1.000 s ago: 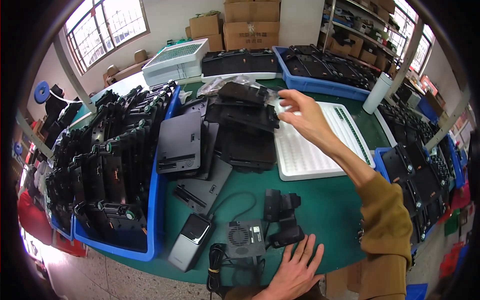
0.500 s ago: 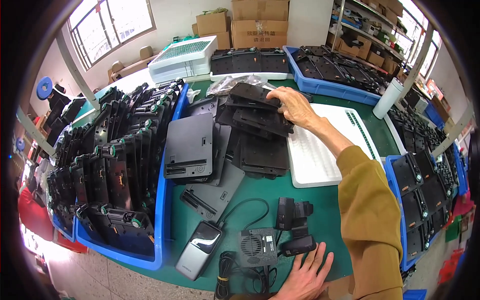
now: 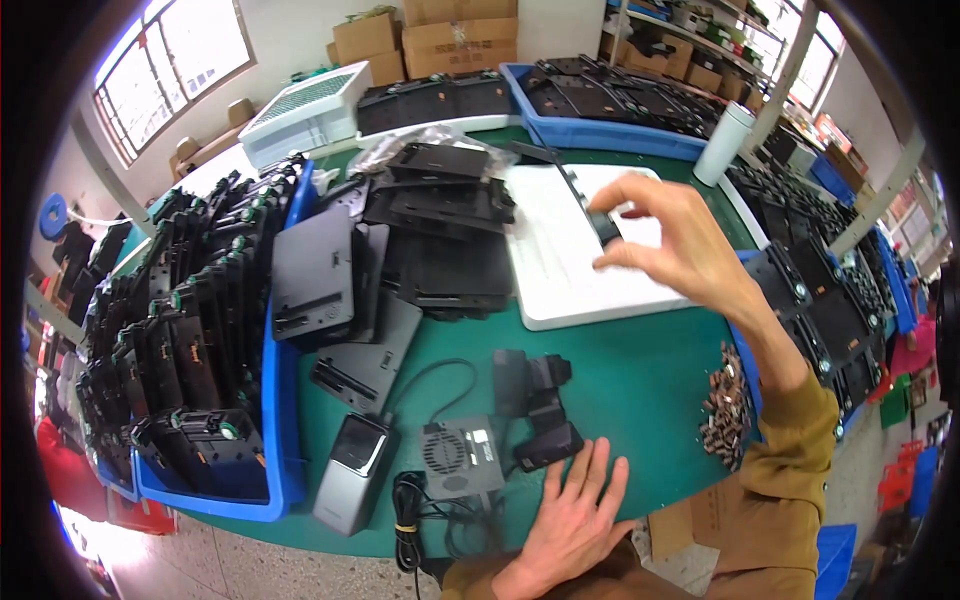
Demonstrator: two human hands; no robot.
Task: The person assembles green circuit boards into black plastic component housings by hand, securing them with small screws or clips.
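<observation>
Panels point(image 3: 180, 340) stand on edge in a blue bin point(image 3: 285, 430), likely saving room; the left hand point(image 3: 575, 510) lies flat, open and empty on the counter point(image 3: 650, 390), perhaps for support; over a white tray point(image 3: 600, 314), the right hand point(image 3: 685, 240) pinches a black strip point(image 3: 605, 229) by its near end.

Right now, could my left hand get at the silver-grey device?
Probably, but not by sliding straight across: the grey vented box and the black coiled cable lie between your left hand and the silver-grey device. Lifted over them, the hand would likely get there.
</observation>
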